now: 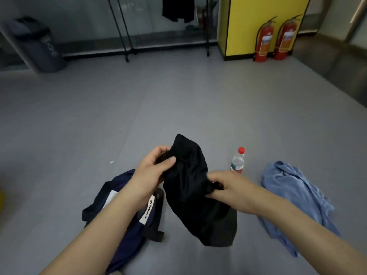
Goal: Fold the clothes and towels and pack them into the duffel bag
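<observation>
Navy duffel bag (100, 204) on floor (178, 108), partly under left forearm. Left hand (153, 171) grip curled round top of black garment (188, 187), right hand (224, 187) grip pinching its side; garment hangs just right of bag. Blue towel (294, 199) crumpled right. Water bottle (238, 161) upright behind right hand. Far back: two fire extinguishers (264, 40), clothes rack (127, 36), bin (41, 46).

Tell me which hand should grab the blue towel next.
Probably right. The right hand, gripping the black garment, is nearer the blue towel; the left hand is above the bag.
</observation>
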`<state>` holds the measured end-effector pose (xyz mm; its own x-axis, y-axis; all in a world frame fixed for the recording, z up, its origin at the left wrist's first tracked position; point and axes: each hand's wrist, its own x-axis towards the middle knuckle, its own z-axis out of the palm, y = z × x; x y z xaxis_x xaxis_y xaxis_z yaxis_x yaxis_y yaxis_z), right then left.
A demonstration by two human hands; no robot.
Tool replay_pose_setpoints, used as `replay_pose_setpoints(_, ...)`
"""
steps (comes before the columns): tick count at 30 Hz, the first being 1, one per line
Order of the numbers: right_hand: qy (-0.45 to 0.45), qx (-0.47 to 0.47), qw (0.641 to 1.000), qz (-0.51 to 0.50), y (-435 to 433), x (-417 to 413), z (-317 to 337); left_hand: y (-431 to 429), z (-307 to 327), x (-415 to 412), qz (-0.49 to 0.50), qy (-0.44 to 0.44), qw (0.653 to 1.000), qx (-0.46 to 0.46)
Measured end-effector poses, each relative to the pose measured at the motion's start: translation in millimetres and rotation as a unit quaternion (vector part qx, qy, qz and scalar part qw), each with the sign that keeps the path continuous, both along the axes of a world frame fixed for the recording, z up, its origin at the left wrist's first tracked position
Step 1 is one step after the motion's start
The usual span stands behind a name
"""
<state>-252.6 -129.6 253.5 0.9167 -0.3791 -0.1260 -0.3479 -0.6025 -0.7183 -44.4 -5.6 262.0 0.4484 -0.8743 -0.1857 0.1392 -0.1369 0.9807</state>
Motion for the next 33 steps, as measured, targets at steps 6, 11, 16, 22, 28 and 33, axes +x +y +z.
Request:
replay_pose_setpoints(6,0.030,0.004,0.998,-0.051,11,47,26,39,21,19,-0.035,-0.150,0.987,-0.034)
replay_pose_setpoints(11,-0.077,0.000,0.990,-0.122,26,89,36,48,14,41,-0.054,-0.260,0.964,-0.021)
replay_pose_setpoints(16,-0.056,0.017,0.997,-0.056,42,121,31,59,13,65,-0.093,-0.286,0.954,0.008)
replay_pose_setpoints(22,0.017,0.026,1.000,-0.001,50,135,-2,71,10,80,-0.132,-0.326,0.936,0.025)
replay_pose_setpoints(28,0.022,0.044,0.999,-0.008,52,142,-9,81,3,95,-0.139,-0.326,0.934,0.048)
replay_pose_setpoints(33,0.019,0.003,1.000,-0.011,62,148,-14,87,-4,106,-0.135,-0.345,0.926,0.066)
